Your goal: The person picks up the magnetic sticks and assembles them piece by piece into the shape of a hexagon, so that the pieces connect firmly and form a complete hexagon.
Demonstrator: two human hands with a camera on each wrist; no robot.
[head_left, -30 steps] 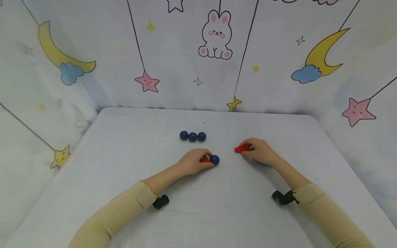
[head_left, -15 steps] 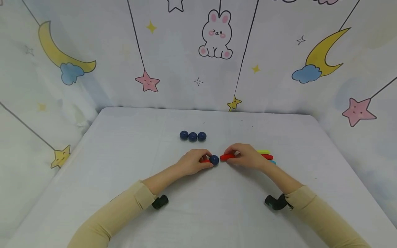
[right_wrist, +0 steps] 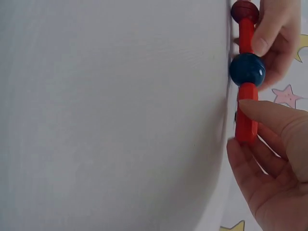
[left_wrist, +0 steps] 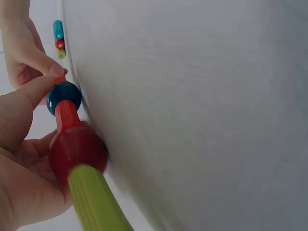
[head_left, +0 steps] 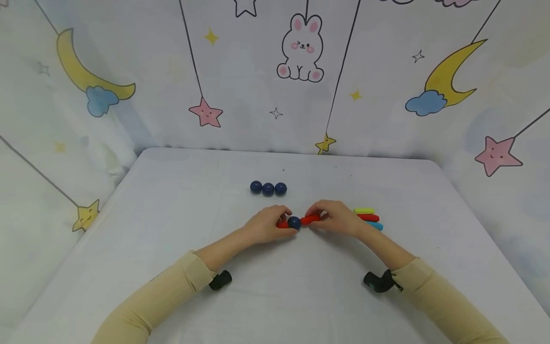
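My left hand (head_left: 264, 224) grips a chain of rods and balls by its dark blue ball (head_left: 294, 223). In the left wrist view the chain runs from a yellow-green rod (left_wrist: 96, 197) through a red ball (left_wrist: 77, 151) and a short red rod (left_wrist: 67, 114) to that blue ball. My right hand (head_left: 335, 218) pinches another red rod (right_wrist: 248, 115) between thumb and fingers. Its end meets the blue ball, in line with the chain. Whether the rod sits inside a hole cannot be seen. The left hand hides most of the chain in the head view.
Three dark blue balls (head_left: 268, 189) lie in a row farther back on the white table (head_left: 193, 181). Right of the right hand lie a yellow-green rod (head_left: 364, 210), a red rod (head_left: 368, 218) and a blue rod (head_left: 375, 225). A patterned cloth (head_left: 240, 71) hangs behind.
My right hand has brought its red rod left from beside the loose rods until its end meets the blue ball. The left hand has stayed nearly still; the ball has shifted slightly left.
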